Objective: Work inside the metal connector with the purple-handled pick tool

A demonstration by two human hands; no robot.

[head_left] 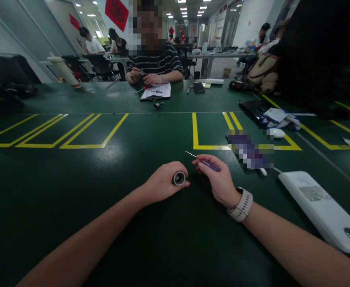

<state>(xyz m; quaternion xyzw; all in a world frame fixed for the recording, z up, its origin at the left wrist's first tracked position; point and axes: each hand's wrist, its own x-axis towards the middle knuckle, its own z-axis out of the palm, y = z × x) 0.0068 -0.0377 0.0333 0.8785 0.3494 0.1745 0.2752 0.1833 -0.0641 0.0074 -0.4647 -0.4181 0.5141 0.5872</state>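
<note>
Head view: a hollow metal part (179,178) is gripped in the left hand (163,179), with fingers and thumb wrapped around it and its round open end turned up toward the camera. A screwdriver (210,165) with a purple handle is held between thumb and fingers of the right hand (218,175); its thin shaft is pointed forward and to the left, tip apart from the metal part. Both hands are held near each other above the green table (151,247). A pale watch (242,205) is worn on the right wrist.

To the right of the right hand, a pixelated dark purple object (248,151) is seen, partly over yellow tape (195,131); its identity cannot be told. Nearer the table's right edge, a white device (315,207) is placed, joined to a white cable (277,170).

Across the table, a person in a striped top (155,61) is seated. A clipboard with paper (157,91) is laid before that person, and another metal piece (157,106) is noted just on the near side of it.
</note>
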